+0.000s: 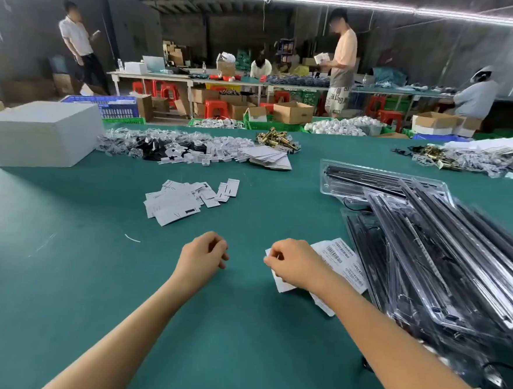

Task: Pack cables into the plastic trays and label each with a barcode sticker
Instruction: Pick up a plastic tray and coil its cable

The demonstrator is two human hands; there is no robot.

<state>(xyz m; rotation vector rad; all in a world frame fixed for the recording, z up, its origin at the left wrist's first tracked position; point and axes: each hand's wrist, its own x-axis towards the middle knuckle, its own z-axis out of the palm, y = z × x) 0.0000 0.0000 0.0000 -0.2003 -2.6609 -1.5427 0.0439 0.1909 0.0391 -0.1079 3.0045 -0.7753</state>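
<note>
Green felt covers the long table (61,272) where one worker's two bare forearms reach forward. The left hand (204,253) rests on the cloth with its fingers curled loosely inward, holding nothing that can be seen. The right hand (294,265) pinches the edge of a small white slip between thumb and fingertips, over a few sheets of barcode stickers (346,266) lying just beside the trays; the bars are plain, but the small print is too fine to read.

To the right, a heap of clear plastic trays (427,252) — too overlapped to count, though at least five edges show — lies fanned and tilted, black cables visible inside them. One more tray (371,179) sits flat at the back of the heap.

Ahead of the hands lies a loose scatter of white paper slips (185,200), well over a dozen. Farther back are a white box (41,133), a long drift of small bagged parts (167,145), a short stack of white cards (270,157) and two clusters of brass fittings (277,138).

Beyond the table — past green crates, cardboard cartons and red stools (215,108) — four people (343,63) are seen around a second bench.
</note>
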